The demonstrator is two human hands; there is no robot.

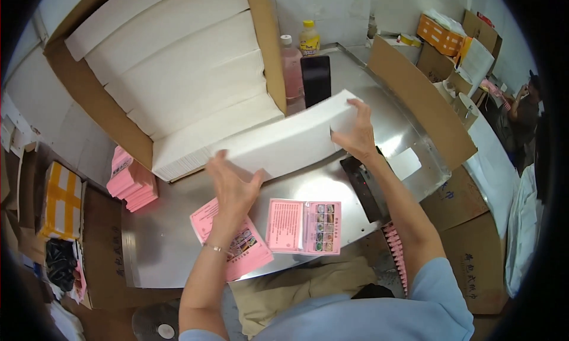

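A long stack of white paper napkins [290, 142] is gripped between my two hands above the metal table. My left hand [232, 181] clasps its near left end, thumb on the front side. My right hand [357, 133] holds the far right end, fingers over the top and thumb below. Just behind the stack's left end stands a cardboard box [269, 50] packed with rows of similar white stacks [184, 74]. Beneath my left forearm lies a pink printed packet [252, 261]. Another pink packet [285, 225], with small food pictures, rests to its right.
Pink packets [133, 184] are piled left of the box. A black phone [316, 80], a pink bottle [291, 68] and a yellow-capped bottle [309, 40] stand behind. A black device [361, 190] lies right, near a cardboard flap [421, 98]. A person [524, 107] sits far right.
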